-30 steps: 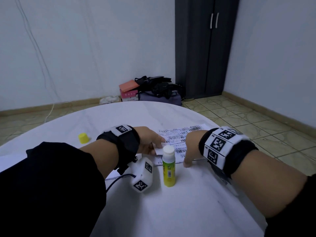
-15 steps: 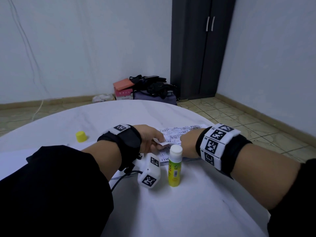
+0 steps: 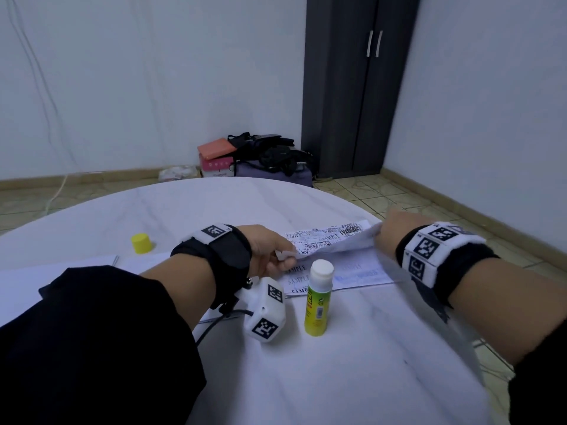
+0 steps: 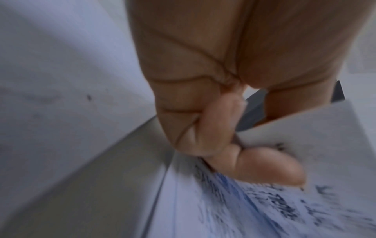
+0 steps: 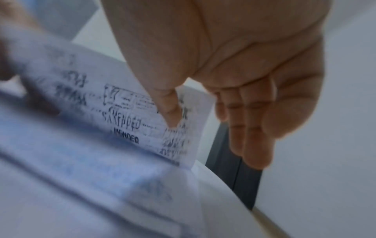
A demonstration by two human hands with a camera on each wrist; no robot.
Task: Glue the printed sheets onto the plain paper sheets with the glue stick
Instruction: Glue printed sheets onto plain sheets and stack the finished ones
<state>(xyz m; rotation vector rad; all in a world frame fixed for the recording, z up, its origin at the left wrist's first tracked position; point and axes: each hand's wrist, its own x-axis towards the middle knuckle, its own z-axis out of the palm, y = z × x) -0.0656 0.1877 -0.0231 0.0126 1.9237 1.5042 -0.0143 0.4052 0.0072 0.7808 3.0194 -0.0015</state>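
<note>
Round white table, faint marbling, fills lower half of head view. Left hand pinches the left end of a printed sheet; thumb and curled fingers clamp the paper, clear in left wrist view. Right hand grips the right end of the same sheet; right wrist view shows thumb pressing on the printed face, other fingers behind the paper. Sheet is lifted off the table, stretched between both hands, text side toward the camera. Below it lies another sheet flat on the table, "SAMPLE" print faintly visible. Glue stick stands upright, uncapped, white tip up, just in front of the flat sheet, between the wrists. Its yellow cap sits well apart to the left. Plain paper sheets lie at left table edge, partly under the left arm. Room: pale walls, tiled floor, dark wardrobe in corner, pile of bags and boxes on the floor beside it. Both wrist views are blurred.
</note>
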